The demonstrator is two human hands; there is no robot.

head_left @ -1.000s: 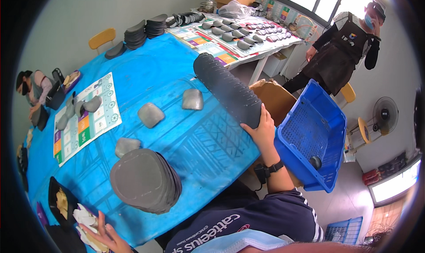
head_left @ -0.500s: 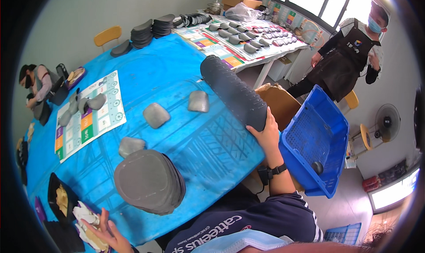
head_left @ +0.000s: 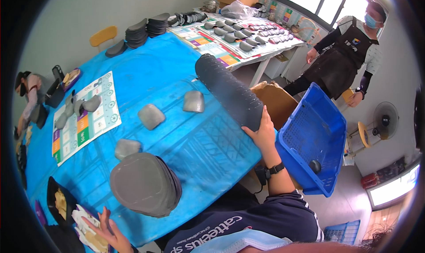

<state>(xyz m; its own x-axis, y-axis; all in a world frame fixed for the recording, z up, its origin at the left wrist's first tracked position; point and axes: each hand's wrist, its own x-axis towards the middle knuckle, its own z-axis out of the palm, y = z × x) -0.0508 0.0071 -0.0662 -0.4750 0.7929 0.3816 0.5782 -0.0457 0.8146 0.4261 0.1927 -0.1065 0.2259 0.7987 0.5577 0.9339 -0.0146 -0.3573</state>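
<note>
My right hand (head_left: 264,131) is closed around the near end of a long row of nested dark grey curved pieces (head_left: 229,90), thumb on one side and fingers on the other. This row lies slantwise along the right edge of the blue-covered table (head_left: 164,82). At the lower left, my left hand (head_left: 108,232) has its fingers spread beside a holder of white and tan pieces (head_left: 86,222). Between my hands stands a stack of flat, rounded dark grey pieces (head_left: 139,184). Beyond it lie a grey curved piece (head_left: 128,149), a second curved piece (head_left: 151,116) and a third (head_left: 194,101).
A blue plastic crate (head_left: 310,138) stands right of the table, beside a cardboard box (head_left: 276,104). A person in a dark apron (head_left: 343,58) stands beyond them. Another person (head_left: 33,87) sits at the far left. A printed sheet (head_left: 95,120) carries several grey pieces.
The standing person's arm has dropped from the chest to the side. The view has shifted slightly; both my hands stay in about the same places.
</note>
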